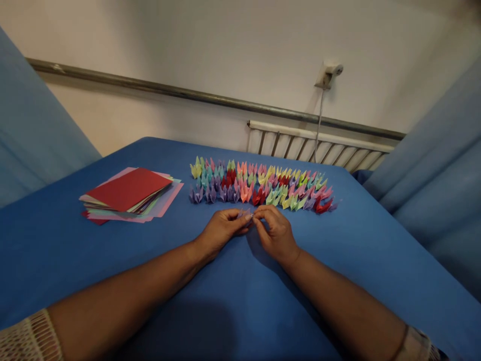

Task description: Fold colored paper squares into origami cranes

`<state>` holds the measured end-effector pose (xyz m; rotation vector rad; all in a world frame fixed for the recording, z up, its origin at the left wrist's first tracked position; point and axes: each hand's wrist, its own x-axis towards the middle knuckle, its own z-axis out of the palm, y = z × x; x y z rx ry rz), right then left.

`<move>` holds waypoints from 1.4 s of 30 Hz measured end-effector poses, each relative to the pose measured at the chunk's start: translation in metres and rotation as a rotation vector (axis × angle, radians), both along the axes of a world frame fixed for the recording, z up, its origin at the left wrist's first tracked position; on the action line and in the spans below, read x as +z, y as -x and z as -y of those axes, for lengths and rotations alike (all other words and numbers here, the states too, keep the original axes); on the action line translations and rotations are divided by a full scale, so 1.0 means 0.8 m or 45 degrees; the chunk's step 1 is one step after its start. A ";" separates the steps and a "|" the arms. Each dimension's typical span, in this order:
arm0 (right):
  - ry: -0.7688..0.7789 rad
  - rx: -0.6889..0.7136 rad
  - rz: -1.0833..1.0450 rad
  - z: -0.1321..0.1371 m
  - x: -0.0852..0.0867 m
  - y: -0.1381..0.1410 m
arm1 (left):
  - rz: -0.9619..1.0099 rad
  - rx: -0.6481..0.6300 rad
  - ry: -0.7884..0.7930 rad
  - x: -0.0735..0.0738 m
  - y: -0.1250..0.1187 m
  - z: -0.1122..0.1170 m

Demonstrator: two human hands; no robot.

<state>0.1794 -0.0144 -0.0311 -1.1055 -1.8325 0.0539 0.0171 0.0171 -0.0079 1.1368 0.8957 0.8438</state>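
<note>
Between my two hands is a small, pale purple folded paper crane (245,213), mostly covered by fingers. My left hand (224,226) is closed on its left side, thumb on top. The thumb and forefinger of my right hand (276,231) pinch its right end. Just beyond my fingertips stand rows of finished paper cranes (246,191) in purple, pink, red, yellow, green and blue. To the left lies a loose stack of coloured paper (130,190) with a red sheet on top.
A blue cloth covers the table (169,281). Behind it are a white radiator (300,143), a metal pipe (180,94) along the wall, and a socket with a hanging cord (326,77). Blue curtains (439,165) hang at both sides.
</note>
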 end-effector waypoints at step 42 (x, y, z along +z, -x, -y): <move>0.071 0.040 -0.293 0.006 0.002 0.009 | 0.152 -0.031 0.154 0.002 0.000 0.005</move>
